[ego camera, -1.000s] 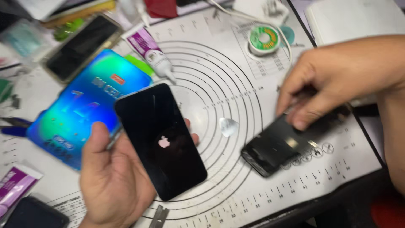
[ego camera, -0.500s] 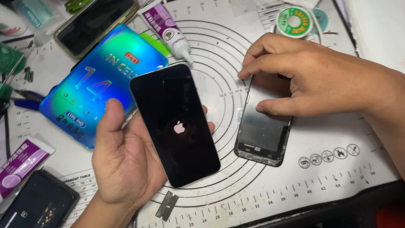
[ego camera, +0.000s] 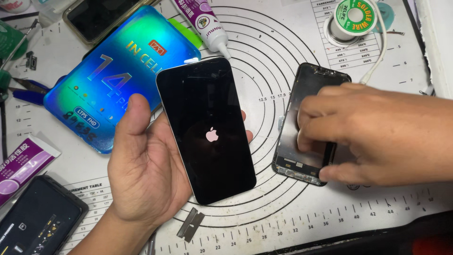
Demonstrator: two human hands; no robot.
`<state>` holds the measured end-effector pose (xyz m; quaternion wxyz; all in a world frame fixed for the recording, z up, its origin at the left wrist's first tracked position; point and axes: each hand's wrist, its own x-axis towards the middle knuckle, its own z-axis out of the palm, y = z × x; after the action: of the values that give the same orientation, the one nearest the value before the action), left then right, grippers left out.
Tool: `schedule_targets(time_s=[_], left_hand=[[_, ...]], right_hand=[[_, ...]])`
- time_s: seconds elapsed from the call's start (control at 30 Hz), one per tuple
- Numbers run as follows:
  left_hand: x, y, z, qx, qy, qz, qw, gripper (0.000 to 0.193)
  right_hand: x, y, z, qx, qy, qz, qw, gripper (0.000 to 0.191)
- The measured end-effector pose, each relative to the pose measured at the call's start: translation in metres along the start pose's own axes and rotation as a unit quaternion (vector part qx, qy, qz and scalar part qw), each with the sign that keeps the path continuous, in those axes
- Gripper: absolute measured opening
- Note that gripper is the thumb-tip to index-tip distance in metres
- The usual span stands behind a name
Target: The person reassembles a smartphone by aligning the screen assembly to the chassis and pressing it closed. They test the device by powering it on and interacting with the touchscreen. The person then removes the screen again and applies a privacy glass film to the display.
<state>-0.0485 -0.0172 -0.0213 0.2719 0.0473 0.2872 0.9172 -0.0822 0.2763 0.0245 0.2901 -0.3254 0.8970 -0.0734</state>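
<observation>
A black phone (ego camera: 207, 130) is cradled in the left hand (ego camera: 146, 174), grip clamped on it. The right hand (ego camera: 363, 134) has been moved at three o'clock onto the detached screen (ego camera: 306, 123), fingers pressed flat, grasping nothing, on the worktop mat (ego camera: 292, 217).

a black-screened smartphone with a pale frame (ego camera: 206, 130) lies face up, tilted slightly, showing a small white logo at mid-screen; it rests raised on an open palm. just to its right, apart from it, a detached dark glass phone screen panel (ego camera: 304, 106) lies flat on a white work mat, its lower half covered by fingers.
</observation>
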Motion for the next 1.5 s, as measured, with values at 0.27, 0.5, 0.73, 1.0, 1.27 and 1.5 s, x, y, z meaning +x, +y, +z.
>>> schedule_targets(time_s=[0.27, 0.5, 0.73, 1.0, 1.27, 1.5], left_hand=[[0.003, 0.001, 0.002, 0.014, 0.016, -0.002, 1.000, 0.089], [0.002, 0.001, 0.000, 0.009, -0.014, 0.002, 1.000, 0.085], [0.003, -0.004, -0.004, 0.021, -0.016, 0.030, 0.999, 0.081], [0.003, -0.005, -0.006, -0.001, -0.029, 0.023, 0.999, 0.082], [0.005, 0.000, 0.002, 0.028, 0.026, 0.000, 0.999, 0.086], [0.004, 0.001, 0.005, 0.029, 0.040, -0.007, 0.999, 0.088]], right_hand=[[0.012, -0.020, -0.013, 0.008, -0.091, 0.103, 0.990, 0.043], [0.018, -0.038, -0.021, -0.043, -0.167, 0.167, 0.971, 0.042], [0.016, -0.023, -0.008, -0.037, -0.151, 0.152, 0.976, 0.042], [0.019, -0.029, -0.012, -0.042, -0.168, 0.191, 0.966, 0.042], [0.016, -0.027, -0.011, -0.015, -0.150, 0.171, 0.974, 0.040], [0.008, -0.015, -0.008, 0.028, -0.093, 0.051, 0.994, 0.039]])
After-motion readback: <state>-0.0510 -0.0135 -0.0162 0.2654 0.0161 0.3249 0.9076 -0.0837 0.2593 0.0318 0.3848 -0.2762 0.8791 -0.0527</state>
